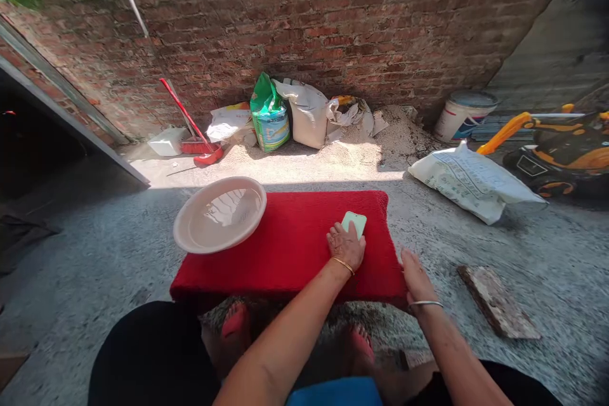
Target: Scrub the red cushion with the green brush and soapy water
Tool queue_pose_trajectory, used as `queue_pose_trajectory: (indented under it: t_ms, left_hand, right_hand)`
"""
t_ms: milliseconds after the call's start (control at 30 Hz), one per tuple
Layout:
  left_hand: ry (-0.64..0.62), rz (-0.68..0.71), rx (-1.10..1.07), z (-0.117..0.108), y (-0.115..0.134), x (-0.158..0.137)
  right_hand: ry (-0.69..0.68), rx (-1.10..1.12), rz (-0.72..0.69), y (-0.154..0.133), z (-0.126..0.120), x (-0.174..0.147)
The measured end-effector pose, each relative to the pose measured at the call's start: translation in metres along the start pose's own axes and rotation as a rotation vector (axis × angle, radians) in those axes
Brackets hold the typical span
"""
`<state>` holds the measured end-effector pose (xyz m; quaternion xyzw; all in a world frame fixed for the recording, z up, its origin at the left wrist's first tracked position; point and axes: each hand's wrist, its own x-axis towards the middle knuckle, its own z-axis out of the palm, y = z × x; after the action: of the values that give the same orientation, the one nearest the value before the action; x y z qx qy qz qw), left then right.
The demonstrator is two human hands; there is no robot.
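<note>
My left hand (346,246), with a gold-coloured bangle at the wrist, lies palm down over a small pale green rounded rectangular object (356,223). Its thumb and fingers grip the near part, which they cover; I cannot tell its exact kind. Beneath is a low bench covered with a red cloth (285,241). My right hand (419,278), wearing a silver-coloured bangle, rests against the cloth's right edge with fingers stretched out, and nothing shows in it. On the left end of the cloth stands a wide pale basin (219,216) with water in it.
Sacks, among them a green and blue one (270,120), lean near the brick wall (304,32). A red dustpan (209,155) stands left of them. Rightward lie a white sack (469,177), a rough slab (497,304), a bucket (464,117) and an orange-and-black machine (566,152).
</note>
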<state>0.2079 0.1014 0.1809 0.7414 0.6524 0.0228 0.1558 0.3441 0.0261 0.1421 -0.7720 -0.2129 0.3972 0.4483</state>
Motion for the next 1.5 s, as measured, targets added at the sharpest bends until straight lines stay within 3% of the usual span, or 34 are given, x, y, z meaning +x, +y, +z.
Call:
queue_pose_trajectory:
  t_ms: [100, 167, 267, 433, 533, 633, 767, 867, 967, 1033, 1167, 1267, 1367, 1500]
  left_hand:
    - [-0.146, 0.195, -0.145, 0.003, 0.049, -0.014]
    - [-0.168, 0.208, -0.215, -0.004, 0.05, -0.015]
    - [-0.073, 0.101, -0.187, -0.022, 0.003, -0.009]
    - [0.201, -0.214, 0.1, -0.05, -0.125, 0.001]
    - [0.242, -0.33, 0.187, -0.047, -0.155, 0.001]
    - [0.196, -0.274, 0.189, -0.022, -0.125, -0.01]
    - [0.063, 0.005, 0.077, 0.018, -0.032, -0.039]
    - [-0.042, 0.23, -0.063, 0.027, 0.016, -0.054]
    - [-0.071, 0.234, -0.127, 0.009, 0.008, -0.046]
    - [-0.026, 0.109, -0.096, -0.011, -0.029, -0.028]
    - [0.199, -0.281, 0.047, -0.044, -0.121, 0.016]
    - [0.263, -0.412, 0.104, -0.044, -0.147, 0.034]
    - [0.222, -0.302, 0.129, -0.02, -0.113, 0.023]
    - [0.07, 0.079, 0.079, 0.019, -0.02, -0.015]
  right_hand:
    - [0.049, 0.13, 0.162, -0.001, -0.004, -0.005]
    - [0.046, 0.154, 0.195, 0.003, -0.007, -0.005]
    - [0.02, 0.223, 0.212, 0.01, -0.006, -0.002]
    - [-0.012, 0.363, 0.163, 0.007, 0.0, -0.006]
    - [-0.03, 0.424, 0.223, -0.001, -0.002, -0.01]
    - [-0.035, 0.434, 0.292, -0.004, -0.007, -0.009]
    - [-0.041, 0.398, 0.317, -0.003, -0.014, -0.005]
    - [-0.041, 0.371, 0.319, -0.002, -0.016, -0.003]
    - [-0.03, 0.367, 0.305, -0.001, -0.014, -0.004]
    - [-0.031, 0.364, 0.288, 0.0, -0.012, -0.005]
    - [-0.013, 0.39, 0.276, 0.001, -0.007, -0.006]
    - [-0.011, 0.431, 0.273, 0.0, -0.005, -0.007]
    - [-0.008, 0.457, 0.288, -0.002, -0.004, -0.008]
    - [0.045, 0.428, 0.264, 0.002, -0.003, -0.005]
